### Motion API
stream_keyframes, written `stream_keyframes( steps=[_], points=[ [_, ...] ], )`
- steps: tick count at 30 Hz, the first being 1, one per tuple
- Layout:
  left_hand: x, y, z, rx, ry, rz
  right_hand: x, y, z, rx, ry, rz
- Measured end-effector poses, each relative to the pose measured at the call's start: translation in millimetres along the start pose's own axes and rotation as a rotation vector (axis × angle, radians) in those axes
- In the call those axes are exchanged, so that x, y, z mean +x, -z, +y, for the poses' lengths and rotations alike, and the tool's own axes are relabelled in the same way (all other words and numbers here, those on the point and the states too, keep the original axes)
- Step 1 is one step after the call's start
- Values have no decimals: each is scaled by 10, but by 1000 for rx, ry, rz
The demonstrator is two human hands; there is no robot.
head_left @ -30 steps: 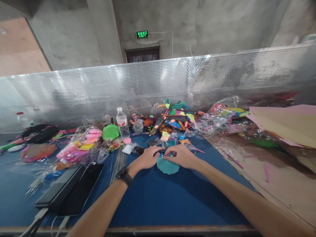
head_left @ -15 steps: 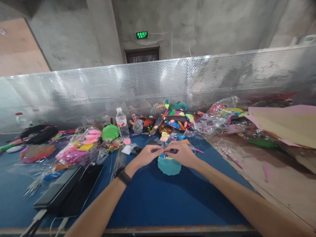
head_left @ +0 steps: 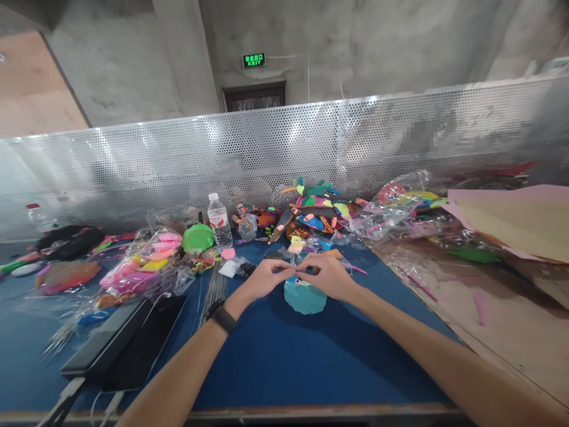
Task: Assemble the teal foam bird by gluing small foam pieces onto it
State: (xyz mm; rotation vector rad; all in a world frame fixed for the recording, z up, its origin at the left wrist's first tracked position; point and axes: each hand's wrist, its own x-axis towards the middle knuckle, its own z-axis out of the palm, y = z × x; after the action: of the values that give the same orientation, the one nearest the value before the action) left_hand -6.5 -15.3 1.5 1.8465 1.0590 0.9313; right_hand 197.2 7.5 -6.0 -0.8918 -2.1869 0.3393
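Note:
A flattened turquoise clay piece (head_left: 305,298) lies on the blue table surface, with small white and yellow bits near its top edge. Over that edge, my left hand (head_left: 269,277) and my right hand (head_left: 326,276) meet at the fingertips. Thumb and index finger are pinched together on each hand. Whatever sits between the fingertips is too small to make out. A black band circles my left wrist.
Beyond my hands stand a water bottle (head_left: 219,222) and a heap of colourful clay figures (head_left: 315,214). Bagged pink clay (head_left: 133,276), thin wires (head_left: 214,293) and a black phone (head_left: 144,347) lie left. Pinkish paper sheets (head_left: 511,216) rest on the right.
The fingertips of both hands have shifted very slightly against each other above the turquoise piece. Everything else stays in place.

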Motion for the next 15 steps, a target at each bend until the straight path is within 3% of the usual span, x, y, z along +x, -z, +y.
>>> stream_keyframes(
  steps=[15],
  points=[
    [0,13,-32,26,-21,5,2,13,-35,-2,-22,-8]
  ],
)
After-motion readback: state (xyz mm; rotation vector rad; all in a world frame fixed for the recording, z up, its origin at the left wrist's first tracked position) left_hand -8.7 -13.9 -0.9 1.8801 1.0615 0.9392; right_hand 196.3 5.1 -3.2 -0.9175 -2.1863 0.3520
